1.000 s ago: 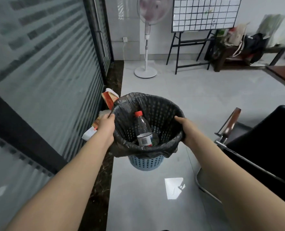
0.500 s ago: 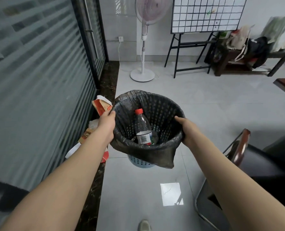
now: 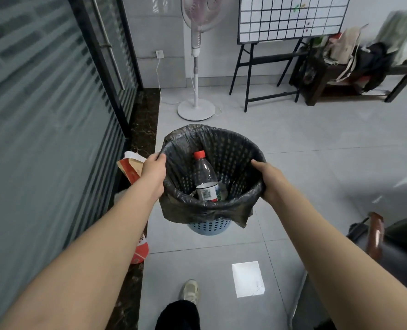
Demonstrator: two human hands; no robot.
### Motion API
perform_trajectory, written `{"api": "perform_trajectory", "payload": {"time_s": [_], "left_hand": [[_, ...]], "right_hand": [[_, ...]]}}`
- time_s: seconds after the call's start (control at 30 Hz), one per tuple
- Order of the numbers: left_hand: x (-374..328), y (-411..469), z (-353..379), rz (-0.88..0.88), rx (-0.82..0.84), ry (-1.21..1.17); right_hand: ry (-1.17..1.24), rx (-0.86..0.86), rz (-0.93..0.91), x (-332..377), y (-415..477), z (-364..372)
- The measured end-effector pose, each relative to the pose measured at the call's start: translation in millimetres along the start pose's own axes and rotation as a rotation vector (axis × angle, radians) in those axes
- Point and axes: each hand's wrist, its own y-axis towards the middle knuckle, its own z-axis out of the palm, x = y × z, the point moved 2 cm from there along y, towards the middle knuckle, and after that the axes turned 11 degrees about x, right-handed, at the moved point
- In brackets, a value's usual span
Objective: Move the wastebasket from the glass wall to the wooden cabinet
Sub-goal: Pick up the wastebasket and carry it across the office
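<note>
I hold a blue perforated wastebasket lined with a black bag in front of me, lifted off the floor. My left hand grips the left rim and my right hand grips the right rim. Inside stands a clear plastic bottle with a red cap. The frosted glass wall runs along my left. No wooden cabinet is in sight.
Paper bags and packaging lie at the base of the glass wall. A white pedestal fan and a grid whiteboard on an easel stand ahead. A cluttered dark bench is far right; a black chair is near right.
The wastebasket has risen off the floor with both hands on its rim, and my view has lifted and stepped back; my foot now shows at the bottom.
</note>
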Motion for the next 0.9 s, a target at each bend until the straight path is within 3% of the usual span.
{"api": "perform_trajectory", "payload": {"time_s": [0.5,0.9], "left_hand": [[-82,202,78,-0.015,0.169,0.063],[-148,352,224,-0.008,0.275,0.097]], "right_hand": [[0.139,-0.109,-0.029,96,168,8],[0.186,-0.189,-0.075,208,319,-60]]}}
